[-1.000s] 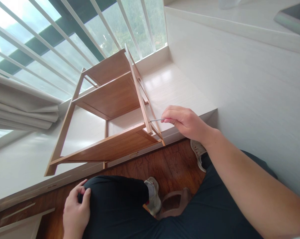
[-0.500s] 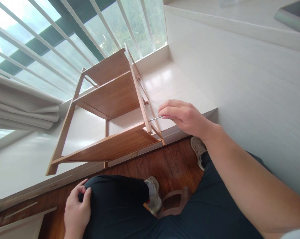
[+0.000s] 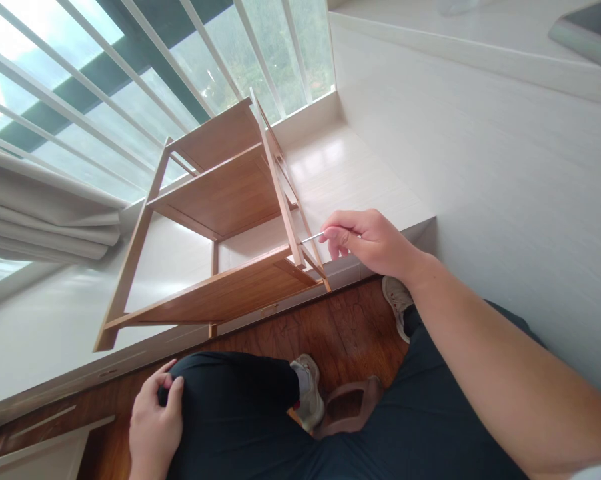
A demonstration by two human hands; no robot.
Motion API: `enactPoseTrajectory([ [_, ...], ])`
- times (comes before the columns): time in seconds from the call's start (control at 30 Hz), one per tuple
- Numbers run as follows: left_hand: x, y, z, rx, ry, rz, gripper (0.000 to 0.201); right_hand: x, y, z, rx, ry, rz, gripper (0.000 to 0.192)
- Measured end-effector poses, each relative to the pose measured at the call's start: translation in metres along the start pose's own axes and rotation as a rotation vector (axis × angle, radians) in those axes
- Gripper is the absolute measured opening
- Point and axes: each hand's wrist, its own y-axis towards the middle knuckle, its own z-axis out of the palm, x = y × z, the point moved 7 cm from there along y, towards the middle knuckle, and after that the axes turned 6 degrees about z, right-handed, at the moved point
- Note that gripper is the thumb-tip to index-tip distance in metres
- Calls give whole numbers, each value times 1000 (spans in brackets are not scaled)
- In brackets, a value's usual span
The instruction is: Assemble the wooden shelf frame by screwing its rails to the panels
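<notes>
A wooden shelf rack (image 3: 225,187) with several slatted-edge boards stands tilted in view, on the pale window ledge. My right hand (image 3: 363,240) is closed, pinching a thin silver hex key (image 3: 311,237) between thumb and fingers. The key's far tip meets the rack's right front leg, near the lowest board (image 3: 215,287); its held end is hidden by my fingers. On my left knee (image 3: 205,373) rests my left hand (image 3: 156,417), its fingers loosely curled and the thumb apart, with no tool in it.
Barred windows (image 3: 220,60) rise behind the rack, and a grey curtain (image 3: 45,207) hangs at left. A pale wall (image 3: 480,153) bounds the right side. A brown plastic stool (image 3: 350,407) is between my legs on the wooden floor (image 3: 340,333). A pale panel (image 3: 40,453) lies at lower left.
My right hand has turned about the hex key: the thumb now shows on top and the other fingers hang lower. The left hand and the rack stay nearly still.
</notes>
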Motion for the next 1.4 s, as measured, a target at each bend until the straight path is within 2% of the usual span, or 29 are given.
enactPoseTrajectory([
  [0.13,-2,0,0,2,0,8,36,-4,-1,3,11,80,62,37],
  [0.33,-3,0,-1,1,2,3,35,-3,-3,0,-9,123,37,37],
  [0.53,-6,0,-2,9,-6,-11,35,4,-3,-6,-66,15,-71,34],
  [0.77,-9,0,-3,9,-9,-23,35,18,-4,-4,-63,-129,-262,20],
  [0.87,-10,-1,-3,12,-4,-28,34,20,-4,-3,-59,-160,-300,18],
  [1.23,-4,-1,-1,17,11,-25,35,24,-6,-3,-85,-235,-357,18],
  [1.4,-4,-2,-3,0,16,-19,36,20,-4,-4,-78,-190,-293,24],
])
